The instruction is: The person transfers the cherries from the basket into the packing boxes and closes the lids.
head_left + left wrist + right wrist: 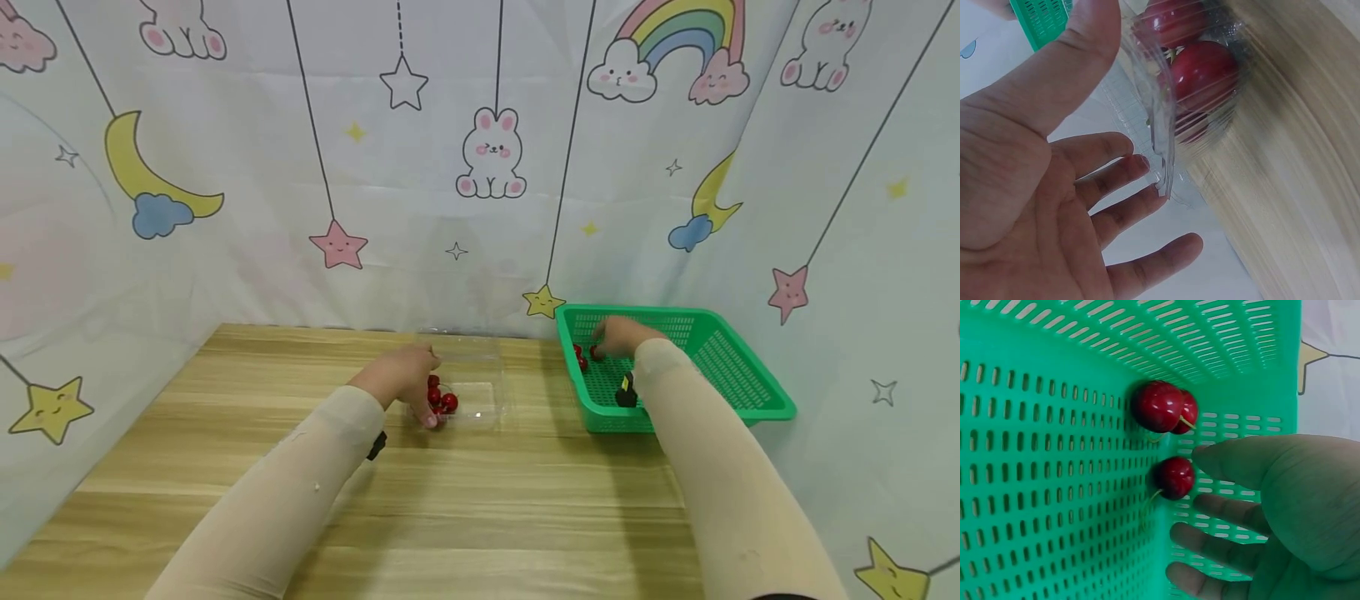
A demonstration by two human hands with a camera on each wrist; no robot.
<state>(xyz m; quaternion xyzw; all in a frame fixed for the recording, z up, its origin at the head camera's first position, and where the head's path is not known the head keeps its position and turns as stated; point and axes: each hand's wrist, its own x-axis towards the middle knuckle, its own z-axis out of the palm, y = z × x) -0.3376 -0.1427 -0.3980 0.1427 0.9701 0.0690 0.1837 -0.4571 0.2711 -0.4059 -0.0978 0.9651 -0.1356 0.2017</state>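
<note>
A clear plastic box (pixel 487 346) with its lid raised stands near the back of the table. Several red cherries (pixel 449 402) lie in its left part. At the box's left side is my left hand (pixel 405 377); its fingers are spread and relaxed, with some fingertips (pixel 1159 190) against the clear wall. My right hand (pixel 622 336) reaches down into a green basket (pixel 573 375). In the right wrist view, its loosely bent fingers (pixel 1210 544) are beside a single cherry (pixel 1175 478), apparently not gripping it. Two more cherries (pixel 1157 406) touch each other by the basket wall.
The basket stands at the back right, its slotted walls rising around the right hand. A printed cloth (pixel 420 200) hangs behind the wooden table (pixel 465 508). Small black devices (pixel 627 392) sit at both wrists.
</note>
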